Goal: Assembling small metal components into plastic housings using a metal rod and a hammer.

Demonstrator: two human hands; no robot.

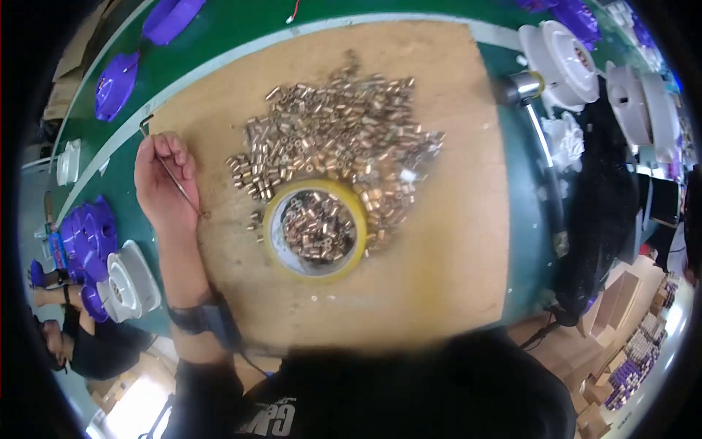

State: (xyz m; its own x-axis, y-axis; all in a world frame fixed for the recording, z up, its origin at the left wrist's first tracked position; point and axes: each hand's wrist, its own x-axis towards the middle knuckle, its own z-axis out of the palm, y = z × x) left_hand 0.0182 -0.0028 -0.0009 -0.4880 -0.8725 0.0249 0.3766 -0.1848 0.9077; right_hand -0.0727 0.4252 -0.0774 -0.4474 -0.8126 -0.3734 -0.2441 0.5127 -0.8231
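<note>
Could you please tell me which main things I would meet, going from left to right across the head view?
Purple parts → left hand gripping a bent metal rod → heap of small metal pieces → tool with a silver shaft → white spool-like parts.

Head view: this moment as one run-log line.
left hand: holding bent metal rod | right hand: not in view | yellow-rimmed container: metal pieces inside | loose metal pieces: heaped on tan board
</note>
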